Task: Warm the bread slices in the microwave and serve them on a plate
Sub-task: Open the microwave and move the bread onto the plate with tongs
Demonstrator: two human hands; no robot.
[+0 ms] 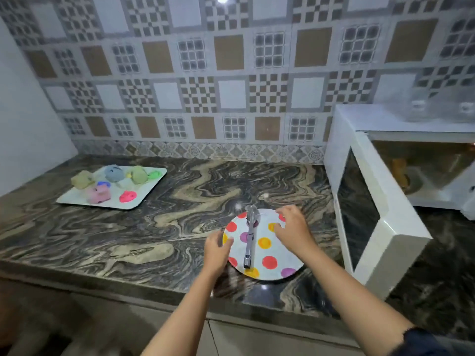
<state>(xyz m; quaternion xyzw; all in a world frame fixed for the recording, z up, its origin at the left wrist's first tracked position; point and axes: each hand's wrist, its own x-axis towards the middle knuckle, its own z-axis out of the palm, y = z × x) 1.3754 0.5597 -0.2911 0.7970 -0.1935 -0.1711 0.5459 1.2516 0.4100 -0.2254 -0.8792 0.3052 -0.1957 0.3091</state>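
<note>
A white plate (272, 255) with coloured polka dots lies on the marble counter near the front edge. Metal tongs (250, 237) rest across its middle. My left hand (217, 249) grips the plate's left rim. My right hand (293, 228) hovers over the plate's right side, fingers spread and holding nothing. The white microwave (401, 160) stands at the right with its door (365, 214) swung open toward me. Inside it, brownish bread slices (401, 173) show dimly on the turntable.
A white rectangular tray (77, 199) with several pastel toy-like pieces sits at the back left of the counter (128, 237). A clear container (437, 106) stands on top of the microwave. The tiled wall runs behind.
</note>
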